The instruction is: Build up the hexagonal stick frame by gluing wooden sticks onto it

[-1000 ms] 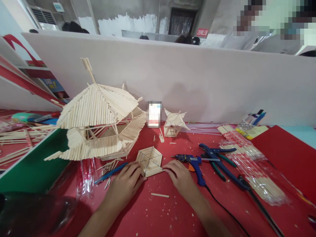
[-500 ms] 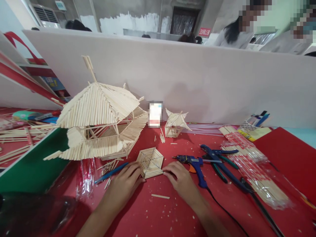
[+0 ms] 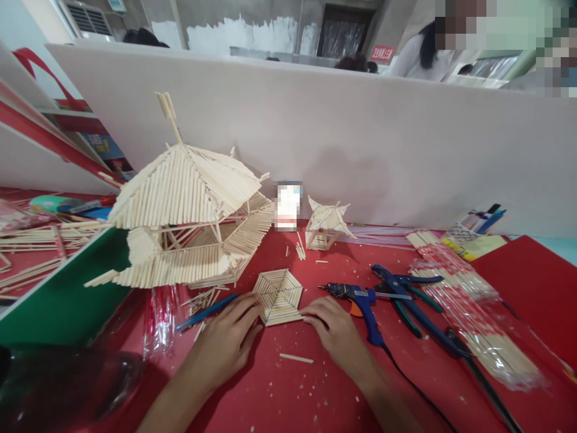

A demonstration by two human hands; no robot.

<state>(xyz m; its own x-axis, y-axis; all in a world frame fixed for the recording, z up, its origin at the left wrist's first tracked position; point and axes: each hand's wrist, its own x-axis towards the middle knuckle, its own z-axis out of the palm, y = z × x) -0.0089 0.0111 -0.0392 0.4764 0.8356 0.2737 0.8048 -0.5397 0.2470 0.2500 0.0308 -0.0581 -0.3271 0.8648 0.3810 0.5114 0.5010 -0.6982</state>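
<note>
Red surface, frame centre: hexagonal stick panel, likely light, stiff, fragile; hold by edges. Left hand and right hand flank it, fingers loosely spread, touching its rim.

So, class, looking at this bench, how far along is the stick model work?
Done: a big stick pavilion and a small one stand by the white partition. In hand: a flat hexagon of sticks lies on the red table, the left hand and right hand touching its near edges. Left: it joins nothing yet; the glue gun and packed sticks lie unused.
</note>
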